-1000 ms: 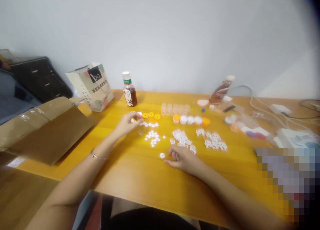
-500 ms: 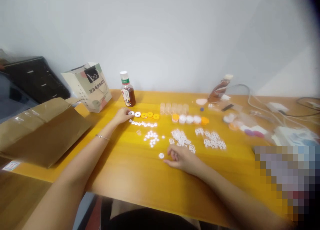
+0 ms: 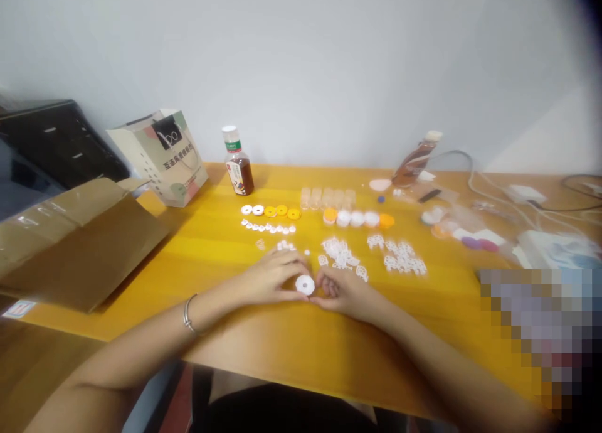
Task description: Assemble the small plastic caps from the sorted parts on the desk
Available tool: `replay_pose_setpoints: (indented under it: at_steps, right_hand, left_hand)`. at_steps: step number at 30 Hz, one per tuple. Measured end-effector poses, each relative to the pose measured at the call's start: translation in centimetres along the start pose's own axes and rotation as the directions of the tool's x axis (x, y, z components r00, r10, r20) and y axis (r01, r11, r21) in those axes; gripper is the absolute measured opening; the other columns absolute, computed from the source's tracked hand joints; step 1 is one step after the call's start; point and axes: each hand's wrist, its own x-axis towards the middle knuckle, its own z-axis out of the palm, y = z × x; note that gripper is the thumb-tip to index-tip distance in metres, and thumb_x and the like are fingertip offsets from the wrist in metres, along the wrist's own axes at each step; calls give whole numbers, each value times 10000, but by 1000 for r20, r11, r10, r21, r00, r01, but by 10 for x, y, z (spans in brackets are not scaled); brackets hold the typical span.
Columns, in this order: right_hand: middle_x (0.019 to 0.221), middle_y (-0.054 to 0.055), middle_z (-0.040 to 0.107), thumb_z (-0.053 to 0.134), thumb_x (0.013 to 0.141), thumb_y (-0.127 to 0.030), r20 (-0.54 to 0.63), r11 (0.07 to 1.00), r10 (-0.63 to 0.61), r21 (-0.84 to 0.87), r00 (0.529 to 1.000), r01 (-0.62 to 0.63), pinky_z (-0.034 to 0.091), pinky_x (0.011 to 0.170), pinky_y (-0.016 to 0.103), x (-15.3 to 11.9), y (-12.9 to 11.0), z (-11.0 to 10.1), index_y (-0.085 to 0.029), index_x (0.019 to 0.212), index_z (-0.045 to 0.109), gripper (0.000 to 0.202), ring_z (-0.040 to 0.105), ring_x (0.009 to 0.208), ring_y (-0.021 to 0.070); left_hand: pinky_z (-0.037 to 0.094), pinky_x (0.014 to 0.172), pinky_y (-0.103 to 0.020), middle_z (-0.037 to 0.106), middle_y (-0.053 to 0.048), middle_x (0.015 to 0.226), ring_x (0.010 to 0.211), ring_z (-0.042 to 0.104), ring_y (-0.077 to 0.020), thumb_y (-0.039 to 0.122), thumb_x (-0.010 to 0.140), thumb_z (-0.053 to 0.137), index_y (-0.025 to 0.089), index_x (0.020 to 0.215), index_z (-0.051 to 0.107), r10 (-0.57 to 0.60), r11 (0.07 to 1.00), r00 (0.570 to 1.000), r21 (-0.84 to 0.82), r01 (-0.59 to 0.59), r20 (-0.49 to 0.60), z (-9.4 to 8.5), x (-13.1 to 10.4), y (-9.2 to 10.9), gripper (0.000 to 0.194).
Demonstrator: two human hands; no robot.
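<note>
A white disc [image 3: 305, 285] with a small centre hole is pinched by my left hand [image 3: 270, 276], its fingers behind the rim and thumb below. My right hand [image 3: 345, 292] is curled, with thumb and forefinger at the disc's right edge. Small white round pieces [image 3: 285, 246] lie just behind my left hand, partly covered by it. White openwork pieces [image 3: 339, 252] are heaped behind my right hand. Farther back is a row of white and yellow ring discs [image 3: 281, 211]. A line of small white pieces [image 3: 269, 228] runs in front of it.
Clear cups [image 3: 328, 198] and a row of orange and white round pieces [image 3: 357, 218] stand farther back. A dark drink bottle [image 3: 240, 174] and a paper bag [image 3: 176, 163] are back left, a cardboard box [image 3: 103, 238] left. Another bottle [image 3: 416, 162] and cables are back right.
My left hand has come from the left end of the ring row to the middle, bringing a white disc beside my right hand. The small white piece there is now out of sight.
</note>
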Motion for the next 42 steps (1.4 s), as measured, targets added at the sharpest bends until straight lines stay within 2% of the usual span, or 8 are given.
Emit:
replay_pose_setpoints:
  at_steps: [6, 10, 13, 15, 19, 23, 26, 42]
  right_hand:
    - [564, -62, 445, 636, 684, -312, -25, 999, 7, -35, 1000, -7, 332, 464, 202, -1, -3, 0, -208, 712, 467, 201, 437, 505, 90]
    - [544, -71, 423, 646, 674, -323, -22, 1000, 15, -27, 1000, -15, 320, 457, 200, 0, -2, 1, -205, 711, 465, 219, 416, 492, 86]
    - [544, -71, 427, 650, 670, -330, -20, 999, 28, -24, 999, -28, 317, 457, 199, 0, -3, 1, -205, 714, 467, 226, 413, 488, 84]
    - [549, -66, 440, 643, 676, -322, -9, 999, 37, -16, 999, -37, 327, 467, 200, 0, -4, -1, -205, 720, 467, 215, 424, 496, 86]
    - [558, -58, 455, 634, 677, -314, -12, 998, 61, -27, 998, -61, 341, 478, 202, -1, -7, -2, -206, 709, 465, 204, 436, 507, 90]
    - [568, -56, 464, 626, 679, -320, -23, 997, 68, -23, 997, -69, 340, 476, 201, -1, -7, -1, -208, 708, 464, 199, 435, 506, 88]
    - [558, -58, 454, 621, 683, -320, -28, 998, 63, -16, 998, -63, 338, 476, 199, -1, -7, -1, -207, 698, 465, 193, 432, 506, 87]
    - [539, -62, 442, 614, 693, -308, -27, 997, 71, -9, 997, -71, 328, 465, 197, -1, -11, -3, -203, 687, 467, 181, 418, 495, 82]
  left_hand:
    - [341, 886, -328, 549, -46, 1048, 970, 499, -189, 448, 781, 554, 203, 991, 552, -41, 998, 998, 59, 38, 41, 15, -2, -12, 323]
    - [346, 891, -321, 547, -49, 1064, 987, 496, -195, 486, 742, 586, 206, 1032, 550, -38, 999, 999, 29, 38, 26, 17, -1, -8, 404]
    - [362, 885, -308, 549, -55, 1081, 1005, 495, -193, 478, 741, 593, 207, 1067, 544, -43, 999, 999, -15, 43, -15, 5, -3, -10, 427]
    - [378, 865, -298, 571, -52, 1044, 971, 514, -177, 412, 805, 540, 204, 1043, 559, -84, 996, 995, -13, 83, -59, -8, -7, -20, 316]
    - [409, 800, -290, 614, -42, 913, 853, 556, -160, 281, 838, 480, 183, 904, 602, -285, 950, 947, 85, 300, -151, -37, -20, -57, 171]
    - [424, 718, -264, 636, -26, 814, 745, 573, -149, 248, 783, 515, 173, 799, 615, -416, 895, 906, 141, 423, -81, -49, -30, -87, 126]
    - [419, 708, -252, 643, -20, 820, 745, 577, -146, 239, 768, 523, 184, 796, 626, -402, 902, 915, 161, 401, -30, -47, -31, -92, 120]
    - [350, 648, -259, 624, -37, 830, 738, 561, -151, 216, 864, 415, 209, 863, 639, -292, 835, 956, 486, 257, -3, -34, -27, -80, 224]
